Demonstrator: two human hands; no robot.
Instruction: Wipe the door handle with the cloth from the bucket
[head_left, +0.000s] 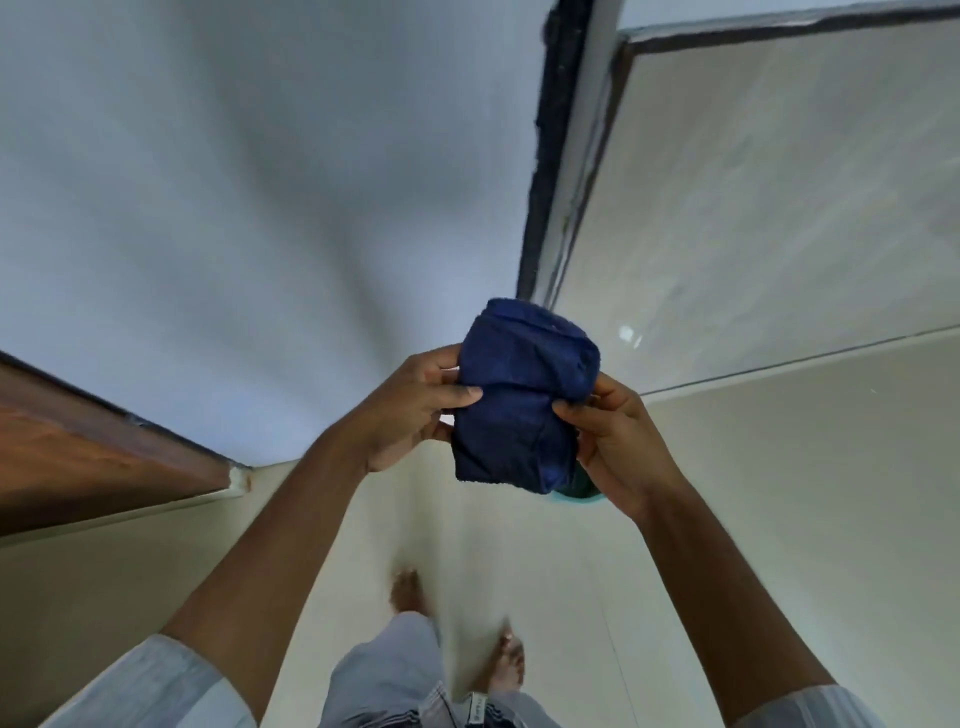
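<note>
A folded dark blue cloth (522, 395) is held up in front of me at mid-frame. My left hand (415, 408) grips its left edge with thumb on the front. My right hand (613, 441) pinches its right edge. Just below the cloth a sliver of a teal bucket rim (579, 496) shows on the floor, mostly hidden by the cloth and my right hand. A brown wooden door (78, 457) stands at the left edge. No door handle is in view.
A pale blue wall (260, 208) fills the upper left. A dark skirting strip (556, 156) runs along the wall's foot. Glossy cream floor tiles (779, 260) spread to the right and below. My bare feet (410, 592) stand on the tiles.
</note>
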